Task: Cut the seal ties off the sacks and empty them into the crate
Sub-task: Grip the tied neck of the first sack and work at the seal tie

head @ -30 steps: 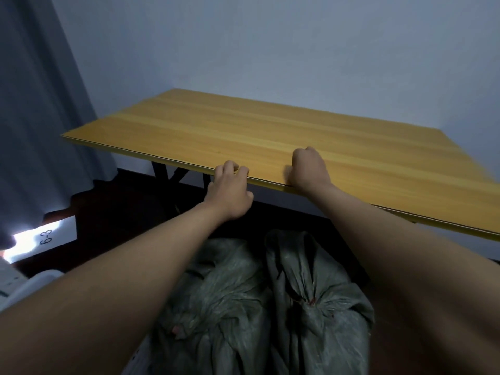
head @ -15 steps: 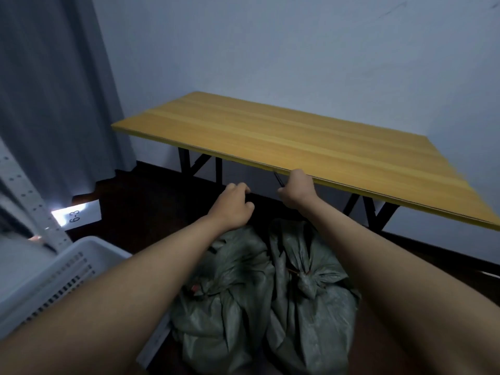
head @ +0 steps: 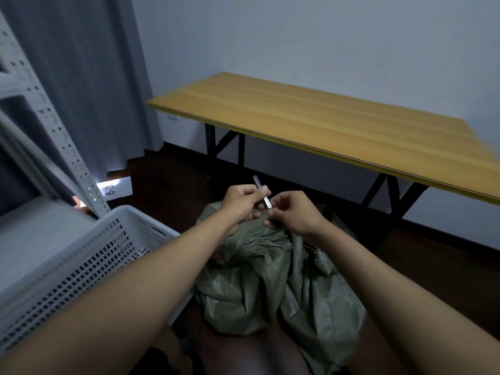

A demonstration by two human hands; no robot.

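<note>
Head view: green sacks (head: 259, 269) lie on the floor at lower centre, beside the white crate (head: 81, 255) at lower left. Above them, left hand (head: 242, 203) and right hand (head: 293, 215) both pinch a slim cutter (head: 262, 192). Yellow desk (head: 338, 123) spans upper right.

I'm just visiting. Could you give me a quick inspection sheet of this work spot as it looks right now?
Surface: wooden table, top bare where seen; dark floor.
Job's things: green sacks on the floor, necks bunched; white crate to their left; slim metal cutter held above the sacks.
Clutter: paper label reading 6-3 on the floor.
Hands: left hand grips the cutter; right hand pinches its lower end.
Cables: nothing seen.
Surroundings: grey curtain, perforated metal rack, plain wall.
</note>
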